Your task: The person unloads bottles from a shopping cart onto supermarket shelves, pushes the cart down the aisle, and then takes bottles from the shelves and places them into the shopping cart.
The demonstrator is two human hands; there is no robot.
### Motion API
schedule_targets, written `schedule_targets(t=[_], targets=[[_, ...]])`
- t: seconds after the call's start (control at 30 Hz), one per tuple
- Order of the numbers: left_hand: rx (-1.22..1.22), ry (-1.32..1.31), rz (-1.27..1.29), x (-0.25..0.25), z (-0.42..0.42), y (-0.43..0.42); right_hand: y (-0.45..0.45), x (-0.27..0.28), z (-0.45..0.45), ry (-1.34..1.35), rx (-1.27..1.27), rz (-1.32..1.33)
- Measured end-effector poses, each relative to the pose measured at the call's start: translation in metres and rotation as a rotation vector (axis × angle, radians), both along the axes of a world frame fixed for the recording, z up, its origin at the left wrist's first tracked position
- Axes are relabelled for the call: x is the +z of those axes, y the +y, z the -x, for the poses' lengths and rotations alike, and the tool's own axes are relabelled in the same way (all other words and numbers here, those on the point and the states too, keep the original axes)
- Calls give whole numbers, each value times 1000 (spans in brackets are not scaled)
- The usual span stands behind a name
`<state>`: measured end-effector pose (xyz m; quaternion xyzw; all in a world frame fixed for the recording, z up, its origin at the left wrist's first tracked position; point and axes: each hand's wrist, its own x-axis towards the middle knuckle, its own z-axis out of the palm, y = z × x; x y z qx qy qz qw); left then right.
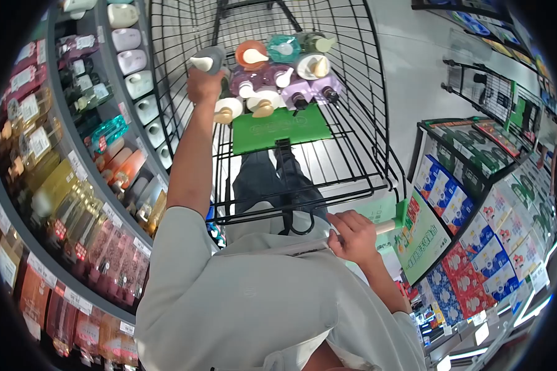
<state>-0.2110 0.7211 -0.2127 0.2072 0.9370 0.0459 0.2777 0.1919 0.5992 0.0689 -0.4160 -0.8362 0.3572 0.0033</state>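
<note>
We have our left hand (204,85) reaching into the black wire shopping cart (359,43), its fingers closed around a grey bottle (214,54) with a white pump top; the bottle is at the left side of the cart, at the edge of the cluster of other pump bottles, and the far side of our grip is hidden. Our right hand (353,237) is curled around the cart's handle (387,227), close in front of our body, near the handle's green end piece (402,213). Just right of the grey bottle we see an orange bottle (246,48) with a white pump, then a teal bottle (283,47), and a white bottle (306,64) with a cream pump lies nearer to us. Purple bottles (246,83) sit in the middle, two lilac bottles (291,90) with black pumps stand at the right, and two cream pumps (264,109) show at the near edge. A green panel (281,130) lies just on our side of the bottles. To our left, shelves (74,204) carry rows of coloured bottles, and to our right a display of packs (442,191) stands beyond the cart, with another cart (479,86) farther off.
</note>
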Motion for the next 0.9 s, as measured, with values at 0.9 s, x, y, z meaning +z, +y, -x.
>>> schedule_targets(t=[0.9], targets=[[-63, -381, -1396, 179, 11, 72, -4, 0, -6, 65, -35, -67]])
